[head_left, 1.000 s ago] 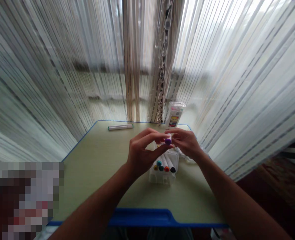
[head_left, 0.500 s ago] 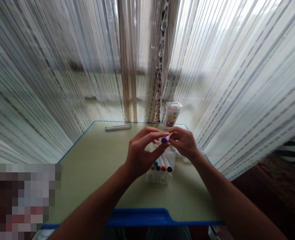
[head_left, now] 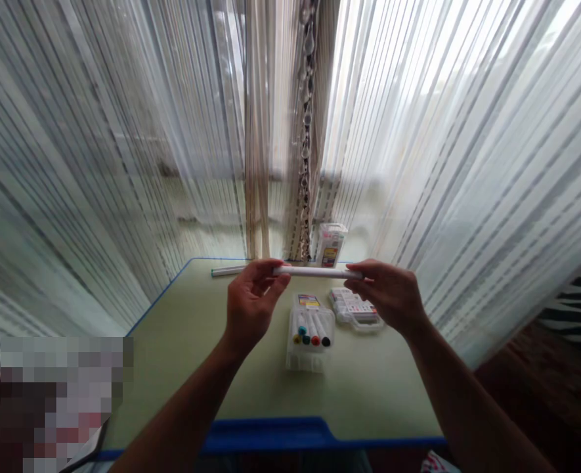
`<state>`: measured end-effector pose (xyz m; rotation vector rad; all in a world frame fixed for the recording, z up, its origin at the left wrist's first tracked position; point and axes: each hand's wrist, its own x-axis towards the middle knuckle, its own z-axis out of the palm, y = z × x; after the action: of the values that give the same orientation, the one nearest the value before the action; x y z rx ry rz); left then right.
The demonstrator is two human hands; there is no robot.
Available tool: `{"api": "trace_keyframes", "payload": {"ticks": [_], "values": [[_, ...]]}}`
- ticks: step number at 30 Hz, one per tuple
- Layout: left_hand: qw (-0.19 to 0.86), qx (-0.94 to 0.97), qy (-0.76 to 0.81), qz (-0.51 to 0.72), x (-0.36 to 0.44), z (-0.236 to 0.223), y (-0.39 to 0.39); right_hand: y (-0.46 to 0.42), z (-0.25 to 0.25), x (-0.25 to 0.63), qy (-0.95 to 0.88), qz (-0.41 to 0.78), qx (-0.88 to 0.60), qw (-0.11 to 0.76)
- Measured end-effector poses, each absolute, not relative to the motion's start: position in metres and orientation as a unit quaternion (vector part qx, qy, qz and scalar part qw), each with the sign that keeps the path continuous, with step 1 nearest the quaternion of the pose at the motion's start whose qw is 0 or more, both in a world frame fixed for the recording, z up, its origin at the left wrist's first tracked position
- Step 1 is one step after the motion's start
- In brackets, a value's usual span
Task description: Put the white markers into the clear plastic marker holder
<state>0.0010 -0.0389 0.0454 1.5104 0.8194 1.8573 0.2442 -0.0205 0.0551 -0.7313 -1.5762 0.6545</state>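
A white marker (head_left: pixel 314 271) is held level above the table, one end in each hand. My left hand (head_left: pixel 255 295) pinches its left end between thumb and fingers. At the other end, my right hand (head_left: pixel 388 289) grips it the same way; the fingers cover both tips. Below the marker, an open clear plastic case (head_left: pixel 290 360) lies on the table. Inside are several white markers (head_left: pixel 314 325) with teal, yellow, green, orange-red and black ends facing me.
Right of the case lies a clear plastic box with a handle (head_left: pixel 352 309). Another clear box (head_left: pixel 330 244) stands upright at the table's back edge. A green-ended marker (head_left: pixel 226 270) lies back left, partly behind my left hand. String curtains (head_left: pixel 196 131) hang behind the blue-edged table (head_left: pixel 182 368).
The marker has turned from pointing its purple end at me to lying crosswise. My hands have moved apart to its two ends, uncovering the case and the handled box. The view has shifted slightly.
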Motion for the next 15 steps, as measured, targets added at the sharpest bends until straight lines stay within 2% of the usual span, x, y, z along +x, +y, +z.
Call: {"api": "trace_keyframes", "payload": {"ticks": [10,15], "values": [[0.379,0.581,0.303,0.654,0.003,0.039,-0.062,-0.071,0.048,0.256,-0.648,0.321,-0.34,0.601],[0.38,0.587,0.333,0.633,-0.002,0.035,-0.068,-0.077,0.04,0.257,-0.651,0.322,-0.351,0.591]]}}
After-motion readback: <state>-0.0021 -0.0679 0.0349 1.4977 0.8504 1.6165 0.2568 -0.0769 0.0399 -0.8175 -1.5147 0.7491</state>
